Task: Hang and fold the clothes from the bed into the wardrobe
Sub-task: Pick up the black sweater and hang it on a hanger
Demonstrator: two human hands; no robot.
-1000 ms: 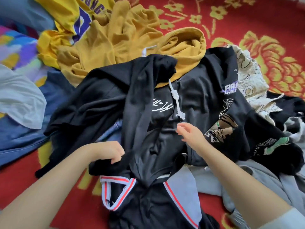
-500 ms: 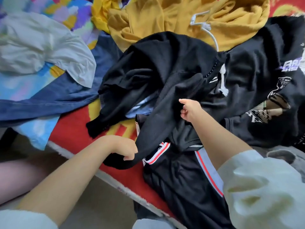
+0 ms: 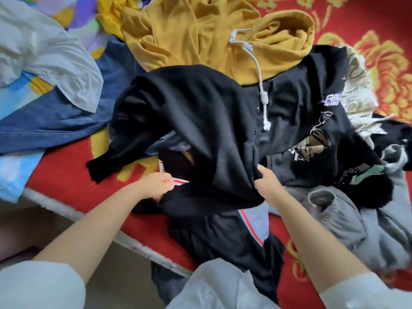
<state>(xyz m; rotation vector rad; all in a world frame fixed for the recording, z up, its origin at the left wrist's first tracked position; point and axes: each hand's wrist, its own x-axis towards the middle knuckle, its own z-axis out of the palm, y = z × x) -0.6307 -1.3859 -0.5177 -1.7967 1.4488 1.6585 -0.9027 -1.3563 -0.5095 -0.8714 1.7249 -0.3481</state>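
Your left hand (image 3: 156, 185) and right hand (image 3: 266, 182) each have fingers curled tight on the lower edge of the black garment (image 3: 189, 121). It lies bunched on the bed (image 3: 66, 175), near the bed's front edge, with the mustard hoodie (image 3: 200, 34) touching behind and other clothes crowding both sides.

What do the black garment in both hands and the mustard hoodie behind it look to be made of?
Black garment: apparently a soft matte knit, perhaps fleece; it drapes in thick folds without sheen. Mustard hoodie: likely cotton sweatshirt fleece, matte with a fuzzy surface and a white cord drawstring.
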